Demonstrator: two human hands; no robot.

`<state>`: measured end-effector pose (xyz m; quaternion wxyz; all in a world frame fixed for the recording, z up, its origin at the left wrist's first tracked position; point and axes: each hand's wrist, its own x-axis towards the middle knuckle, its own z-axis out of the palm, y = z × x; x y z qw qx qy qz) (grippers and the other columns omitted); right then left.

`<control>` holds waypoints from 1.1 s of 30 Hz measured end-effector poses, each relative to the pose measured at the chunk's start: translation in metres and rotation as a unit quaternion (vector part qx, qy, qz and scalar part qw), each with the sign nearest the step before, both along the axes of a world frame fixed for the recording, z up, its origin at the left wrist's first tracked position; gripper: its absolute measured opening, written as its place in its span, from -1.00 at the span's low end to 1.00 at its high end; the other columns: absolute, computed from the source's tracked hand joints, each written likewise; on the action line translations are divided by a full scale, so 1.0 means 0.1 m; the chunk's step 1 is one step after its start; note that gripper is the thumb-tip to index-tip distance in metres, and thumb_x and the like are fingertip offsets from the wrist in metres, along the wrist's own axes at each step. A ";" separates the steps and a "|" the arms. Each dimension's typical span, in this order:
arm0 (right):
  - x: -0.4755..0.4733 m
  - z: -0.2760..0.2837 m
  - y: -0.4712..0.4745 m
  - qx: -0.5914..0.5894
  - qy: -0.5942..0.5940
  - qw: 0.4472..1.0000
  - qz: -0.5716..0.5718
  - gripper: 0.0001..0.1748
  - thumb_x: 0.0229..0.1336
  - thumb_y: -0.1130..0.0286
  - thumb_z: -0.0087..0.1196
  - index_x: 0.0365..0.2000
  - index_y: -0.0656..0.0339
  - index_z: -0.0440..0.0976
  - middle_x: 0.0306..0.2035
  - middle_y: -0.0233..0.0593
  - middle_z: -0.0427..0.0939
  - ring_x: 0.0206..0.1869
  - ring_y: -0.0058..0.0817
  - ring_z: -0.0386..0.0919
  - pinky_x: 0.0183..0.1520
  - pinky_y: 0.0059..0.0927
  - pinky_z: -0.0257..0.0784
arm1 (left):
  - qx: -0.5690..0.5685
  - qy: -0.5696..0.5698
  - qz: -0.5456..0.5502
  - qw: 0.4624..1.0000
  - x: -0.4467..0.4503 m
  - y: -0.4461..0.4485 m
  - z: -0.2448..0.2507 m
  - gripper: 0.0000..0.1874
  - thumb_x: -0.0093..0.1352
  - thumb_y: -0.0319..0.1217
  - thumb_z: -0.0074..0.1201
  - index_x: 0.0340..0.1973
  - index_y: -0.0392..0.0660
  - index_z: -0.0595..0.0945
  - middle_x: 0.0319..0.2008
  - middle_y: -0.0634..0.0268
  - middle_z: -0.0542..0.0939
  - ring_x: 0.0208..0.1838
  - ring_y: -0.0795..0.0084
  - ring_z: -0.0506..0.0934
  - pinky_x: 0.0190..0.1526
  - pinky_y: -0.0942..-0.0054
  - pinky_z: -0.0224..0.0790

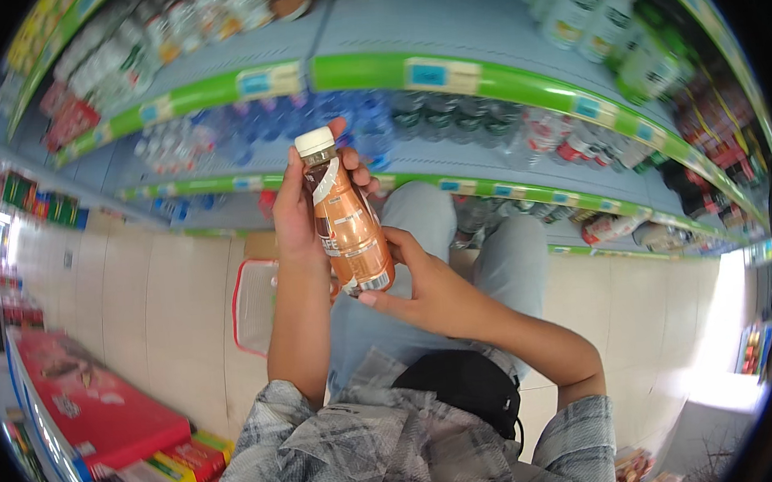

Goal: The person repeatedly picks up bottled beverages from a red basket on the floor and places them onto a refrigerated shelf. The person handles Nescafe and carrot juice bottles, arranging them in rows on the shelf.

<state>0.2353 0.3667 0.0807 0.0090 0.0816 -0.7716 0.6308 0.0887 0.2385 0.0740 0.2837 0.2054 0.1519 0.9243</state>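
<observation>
A plastic drink bottle (351, 223) with a white screw cap and a brown-and-orange label is held tilted in front of my chest. Around its neck and upper part, my left hand (299, 200) has a grip, with the thumb on one side and the fingers on the other. My right hand (422, 279) holds the lower end, thumb at the base and fingers behind. Print and a barcode show on the side facing me. The back of the bottle is hidden.
Store shelves (387, 69) with green price rails curve ahead, stocked with bottled water (350, 119) and other drinks. On the tiled floor, a shopping basket (256, 304) with a red rim stands left of my legs. Boxed goods (101, 395) are at lower left. A black bag (463, 387) lies against my front.
</observation>
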 end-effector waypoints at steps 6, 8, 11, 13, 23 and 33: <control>0.22 0.06 0.55 -0.154 0.039 0.981 -0.115 -0.32 0.36 0.20 0.13 0.29 0.39 0.18 0.19 -0.05 0.41 0.24 -0.39 0.38 0.22 -0.39 0.33 | -0.129 0.042 -0.046 0.990 0.36 0.87 0.16 -0.17 0.51 0.25 -0.48 0.47 -0.09 0.13 0.44 -0.17 0.21 0.47 -0.10 0.23 0.36 -0.11 0.18; 0.18 0.07 0.73 -0.201 0.031 0.975 -0.089 -0.40 0.41 0.19 0.06 0.27 0.35 0.22 0.05 -0.16 0.46 0.08 -0.48 0.43 0.10 -0.44 0.37 | -0.117 0.010 -0.090 0.989 0.60 0.95 0.04 -0.18 0.51 0.23 -0.48 0.47 -0.09 0.13 0.43 -0.18 0.22 0.46 -0.16 0.23 0.37 -0.14 0.17; 0.17 0.13 1.13 -0.226 -0.107 0.967 0.044 -0.45 0.41 0.14 0.06 0.21 0.31 0.29 -0.25 -0.36 0.54 -0.26 -0.65 0.50 -0.21 -0.57 0.43 | -0.180 0.021 -0.090 0.979 0.70 1.03 0.09 -0.22 0.52 0.19 -0.45 0.43 -0.12 0.19 0.37 -0.17 0.32 0.42 -0.17 0.29 0.35 -0.13 0.22; 0.16 0.06 1.11 -0.102 -0.065 0.991 -0.063 -0.45 0.32 0.15 0.18 0.14 0.32 0.36 -0.41 -0.43 0.51 -0.42 -0.71 0.47 -0.37 -0.60 0.38 | -0.211 0.021 -0.096 0.972 0.67 1.00 0.08 -0.28 0.54 0.13 -0.41 0.40 -0.14 0.26 0.28 -0.15 0.42 0.33 -0.19 0.40 0.30 -0.11 0.30; 0.26 0.37 0.84 0.062 0.073 0.970 -0.224 -0.49 0.32 0.32 0.14 0.19 0.33 0.34 -0.02 -0.09 0.49 -0.09 -0.40 0.54 -0.16 -0.39 0.49 | -0.395 0.263 0.181 0.862 0.77 0.84 0.29 -0.18 0.41 -0.50 -0.14 0.54 -0.07 -0.10 0.41 0.08 0.25 0.37 0.23 0.35 0.32 0.22 0.25; 0.10 0.51 0.95 -0.208 -0.056 0.969 -0.118 -0.52 0.35 0.30 0.04 0.15 0.39 0.31 -0.01 -0.07 0.47 0.10 -0.31 0.46 0.23 -0.34 0.31 | -0.473 0.504 0.435 0.577 1.02 0.84 0.43 -0.09 0.23 -0.49 0.34 0.42 -0.25 0.16 0.32 -0.13 0.30 0.36 -0.12 0.31 0.35 0.04 0.17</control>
